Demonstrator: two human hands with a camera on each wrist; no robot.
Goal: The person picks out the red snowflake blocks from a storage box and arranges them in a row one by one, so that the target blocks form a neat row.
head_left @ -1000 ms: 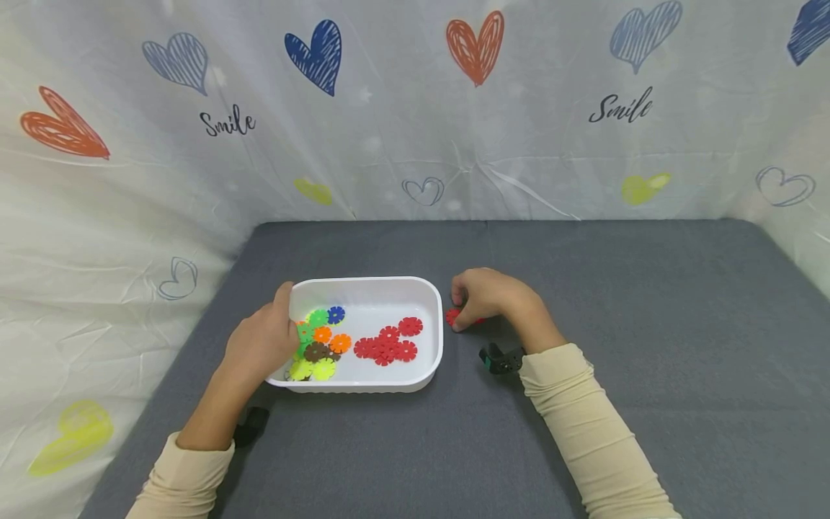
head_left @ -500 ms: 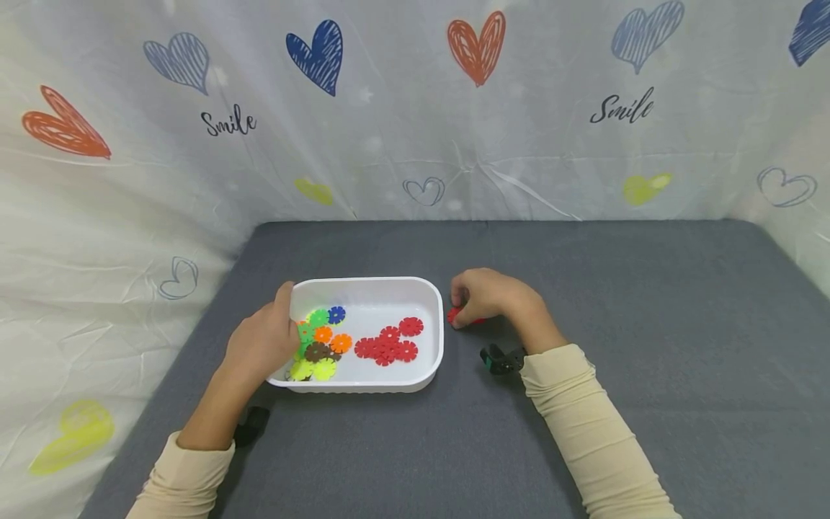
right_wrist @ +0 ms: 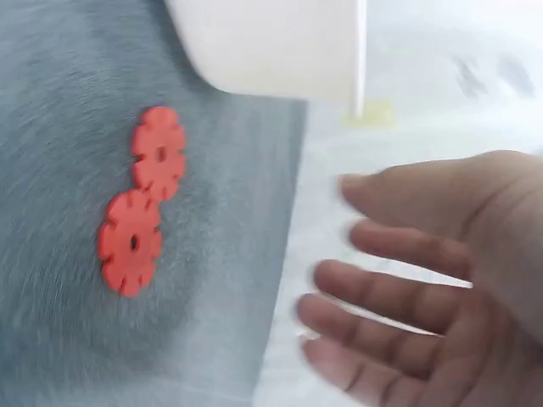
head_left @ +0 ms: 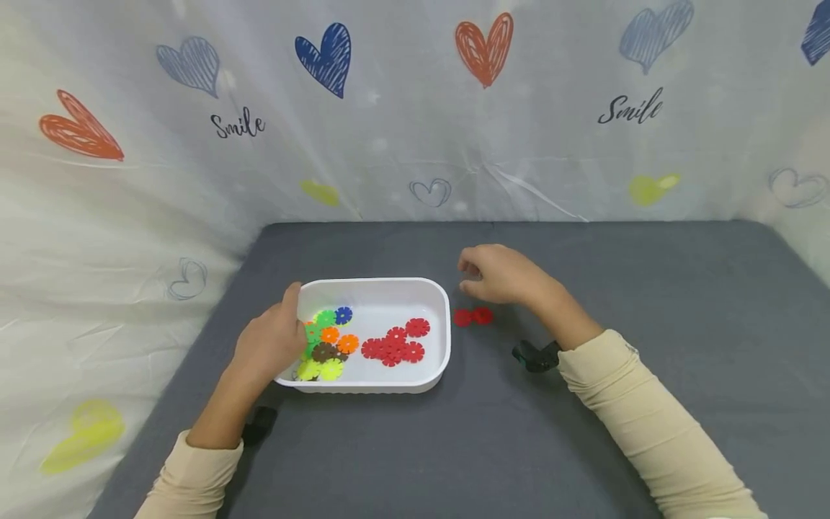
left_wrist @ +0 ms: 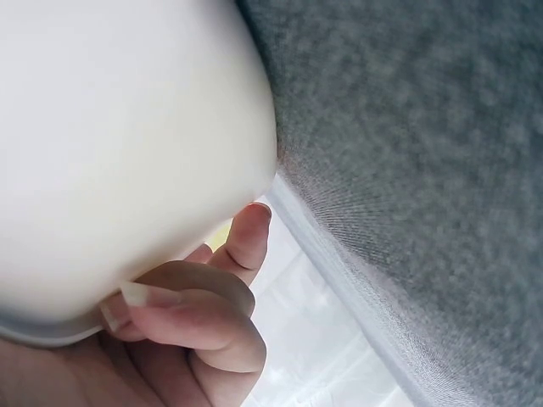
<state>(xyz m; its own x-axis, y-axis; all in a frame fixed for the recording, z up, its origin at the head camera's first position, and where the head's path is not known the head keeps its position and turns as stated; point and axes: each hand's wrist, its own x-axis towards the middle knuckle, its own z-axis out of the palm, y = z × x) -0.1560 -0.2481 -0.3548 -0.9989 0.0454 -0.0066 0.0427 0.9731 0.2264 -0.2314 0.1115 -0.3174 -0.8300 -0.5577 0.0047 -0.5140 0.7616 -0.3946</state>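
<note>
My left hand [head_left: 269, 339] grips the left end of a white plastic tray [head_left: 382, 384]; in the left wrist view its fingers [left_wrist: 208, 326] curl under the rim. Inside the tray, red notched discs [head_left: 392, 348] lie in a heap on the right, with green, orange, brown, yellow and blue ones on the left, partly behind the hand. Two more red notched discs [right_wrist: 131, 242] lie side by side on the grey cloth just right of the tray, their edges meeting. Above and behind them hovers my right hand [head_left: 499, 274], fingers apart and holding nothing in the right wrist view.
Grey cloth [head_left: 415, 454] covers the table. A white curtain [head_left: 402, 108] printed with hearts and "Smile" hangs behind and along the left. A black wrist strap [head_left: 537, 357] shows under the right forearm.
My right hand has let go of the red discs and risen up and back to the right, leaving both on the cloth. The left hand keeps its grip on the tray.
</note>
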